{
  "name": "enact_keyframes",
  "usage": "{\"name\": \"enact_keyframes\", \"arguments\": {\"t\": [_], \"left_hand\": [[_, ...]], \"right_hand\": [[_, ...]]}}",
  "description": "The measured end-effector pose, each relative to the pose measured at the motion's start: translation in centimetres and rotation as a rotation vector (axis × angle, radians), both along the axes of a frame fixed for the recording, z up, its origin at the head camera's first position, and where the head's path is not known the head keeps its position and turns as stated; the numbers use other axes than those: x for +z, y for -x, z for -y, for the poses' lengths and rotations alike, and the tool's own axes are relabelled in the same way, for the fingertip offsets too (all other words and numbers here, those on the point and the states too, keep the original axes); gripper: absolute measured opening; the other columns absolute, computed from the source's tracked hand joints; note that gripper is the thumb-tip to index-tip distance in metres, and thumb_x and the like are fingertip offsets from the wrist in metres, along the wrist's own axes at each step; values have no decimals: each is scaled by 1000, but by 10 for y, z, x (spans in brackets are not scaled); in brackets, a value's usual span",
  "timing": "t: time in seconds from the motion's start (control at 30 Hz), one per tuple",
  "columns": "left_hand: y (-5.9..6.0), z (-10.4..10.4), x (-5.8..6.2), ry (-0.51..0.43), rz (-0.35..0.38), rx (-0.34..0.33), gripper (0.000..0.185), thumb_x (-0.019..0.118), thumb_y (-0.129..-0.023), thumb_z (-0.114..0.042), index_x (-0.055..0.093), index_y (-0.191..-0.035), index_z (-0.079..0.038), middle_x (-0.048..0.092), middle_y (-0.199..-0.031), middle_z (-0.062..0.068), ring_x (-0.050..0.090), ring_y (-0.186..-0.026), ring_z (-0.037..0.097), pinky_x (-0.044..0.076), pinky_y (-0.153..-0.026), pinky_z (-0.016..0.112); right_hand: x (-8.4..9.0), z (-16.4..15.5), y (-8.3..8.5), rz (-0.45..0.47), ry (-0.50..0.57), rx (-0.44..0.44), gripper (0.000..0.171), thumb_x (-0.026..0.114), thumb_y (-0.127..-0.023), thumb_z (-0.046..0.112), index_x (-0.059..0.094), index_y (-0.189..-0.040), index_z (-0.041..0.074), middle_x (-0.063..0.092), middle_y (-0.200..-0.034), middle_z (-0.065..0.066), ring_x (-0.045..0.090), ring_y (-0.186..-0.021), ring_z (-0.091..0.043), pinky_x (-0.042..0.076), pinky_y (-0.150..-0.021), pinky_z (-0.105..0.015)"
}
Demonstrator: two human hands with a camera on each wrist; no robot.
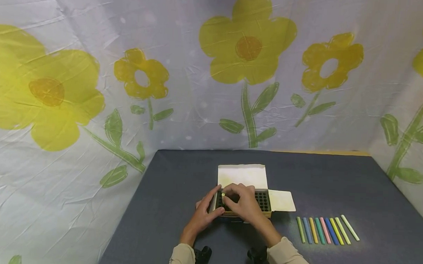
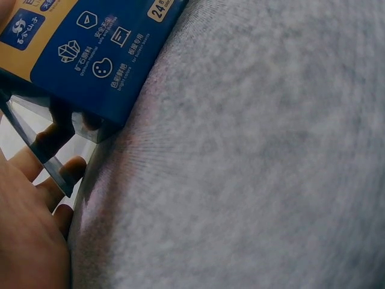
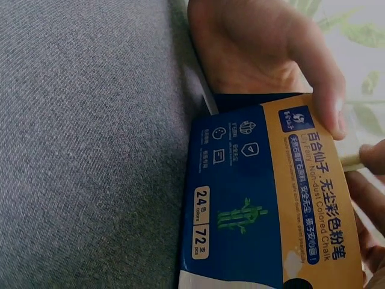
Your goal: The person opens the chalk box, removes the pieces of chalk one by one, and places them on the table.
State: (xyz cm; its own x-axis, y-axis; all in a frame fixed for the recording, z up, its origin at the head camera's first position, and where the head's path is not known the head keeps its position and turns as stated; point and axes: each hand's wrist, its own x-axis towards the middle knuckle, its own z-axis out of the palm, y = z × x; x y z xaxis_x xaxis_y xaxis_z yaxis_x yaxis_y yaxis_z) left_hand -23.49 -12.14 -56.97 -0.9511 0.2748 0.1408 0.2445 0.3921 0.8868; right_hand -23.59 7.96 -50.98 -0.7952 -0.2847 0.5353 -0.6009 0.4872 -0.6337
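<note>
A cardboard box of colored chalk [image 1: 265,214] stands with its lid raised at the back; dark round holes show inside. My left hand [image 1: 202,216] grips the box's left end, its thumb on the front top edge and fingers round the side. My right hand [image 1: 245,205] reaches over the box and pinches a pale yellow chalk stick [image 1: 223,196] above the holes at the left. In the right wrist view, the chalk stick [image 3: 352,163] shows between fingertips behind the box's blue and orange printed front [image 3: 240,198]. The left wrist view shows the left fingers [image 2: 75,168] beside a side flap.
Several chalk sticks [image 1: 322,230] of different colors lie in a row on the dark table [image 1: 182,173], right of the box. A white side flap [image 1: 281,201] sticks out toward them. Black wrist cameras [image 1: 203,255] sit by the sleeves. A flowered curtain [image 1: 195,108] surrounds the table.
</note>
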Motion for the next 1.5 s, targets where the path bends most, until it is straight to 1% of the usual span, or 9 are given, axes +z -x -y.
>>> {"name": "enact_keyframes", "arguments": {"t": [0.23,0.33,0.4,0.57,0.77,1.0,1.23,1.33,1.5], "left_hand": [[0,-1,2,-9,-3,3,72,71,-93,-38,38,-156,-42,43,-161,4,38,-138,37,30,-105,65],[1,-1,1,-4,-23,-11,72,71,-93,-38,37,-157,-40,41,-162,5,39,-143,39,25,-108,69],[2,-1,1,-2,-27,-19,72,70,-94,-38,36,-157,-40,39,-163,4,37,-147,38,21,-110,71],[1,-1,1,-13,-33,-42,72,70,-95,-36,35,-158,-39,37,-165,3,35,-149,37,30,-111,69],[-1,-2,1,-16,-41,-35,72,70,-95,-35,36,-158,-40,35,-165,2,34,-150,37,32,-110,69],[-1,-1,2,-7,-31,-20,73,71,-94,-35,36,-157,-41,35,-166,1,31,-151,38,25,-110,71],[-2,-2,3,1,-10,-10,73,71,-93,-37,36,-157,-44,34,-166,-1,27,-152,37,20,-111,72],[-2,-2,3,12,-12,-6,73,70,-93,-38,35,-157,-44,34,-166,-2,28,-152,37,18,-111,71],[-3,-1,1,24,-14,-8,73,70,-94,-38,34,-158,-43,35,-166,0,29,-150,40,19,-110,71]], "right_hand": [[7,-7,3,-56,64,16,16,79,-88,11,74,-104,12,73,-87,6,65,-80,-17,30,-86,-46],[10,-12,5,-20,104,25,18,77,-89,11,73,-106,12,72,-88,4,66,-81,-17,28,-91,-49],[12,-16,6,7,127,33,18,76,-90,10,72,-108,12,73,-89,3,67,-82,-15,34,-93,-49],[15,-31,8,70,187,96,16,72,-93,9,71,-110,9,78,-88,-3,70,-82,-12,52,-85,-42],[17,-53,9,172,211,155,15,70,-97,11,70,-111,10,78,-86,-5,69,-84,-12,52,-87,-45],[22,-82,8,206,199,154,16,69,-97,8,69,-112,3,76,-84,-12,69,-83,-12,49,-92,-56],[22,-118,3,220,190,116,18,67,-97,6,68,-114,-1,75,-85,-14,70,-82,-15,51,-81,-35],[21,-133,1,224,196,90,17,67,-97,6,69,-113,1,76,-85,-11,71,-83,-17,53,-84,-33],[19,-156,-5,248,208,50,15,67,-97,5,70,-111,5,76,-87,-9,70,-83,-12,53,-77,-32]]}}
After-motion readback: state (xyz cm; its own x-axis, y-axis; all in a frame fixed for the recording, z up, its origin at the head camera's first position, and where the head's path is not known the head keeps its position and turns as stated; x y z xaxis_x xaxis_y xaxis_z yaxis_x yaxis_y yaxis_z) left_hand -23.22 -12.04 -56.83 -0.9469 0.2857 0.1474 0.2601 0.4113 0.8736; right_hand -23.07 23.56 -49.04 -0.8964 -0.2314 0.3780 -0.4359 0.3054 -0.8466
